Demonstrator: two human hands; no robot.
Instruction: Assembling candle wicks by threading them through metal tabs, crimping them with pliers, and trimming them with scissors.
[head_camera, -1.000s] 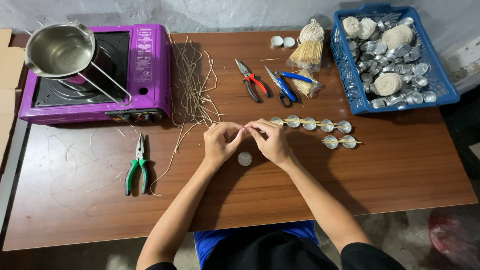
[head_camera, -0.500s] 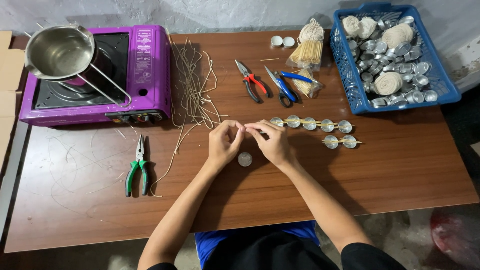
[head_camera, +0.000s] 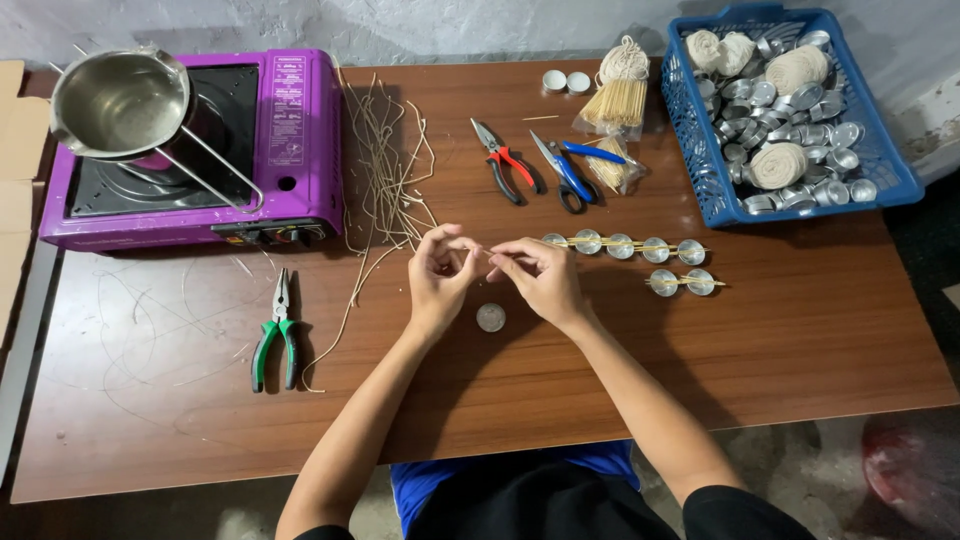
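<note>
**Both hands pinching a thin wick above a small metal cup**

The left hand (head_camera: 440, 275) and right hand (head_camera: 540, 280) are meeting fingertip to fingertip near the middle of the surface (head_camera: 760, 340), each grip closing narrowly on a thin wick piece (head_camera: 484, 252) stretched between them. The round metal cup (head_camera: 490, 317) is lying on the surface just below the hands. Green-handled pliers (head_camera: 274, 335) are resting toward the left edge, and a blue basket (head_camera: 690, 130) is sitting at the far right corner.

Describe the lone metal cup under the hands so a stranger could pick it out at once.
Start at the brown table and find the left hand and right hand. On the table between the wrists sits a small round metal cup, alone, unlike the skewered cups nearby.
</note>
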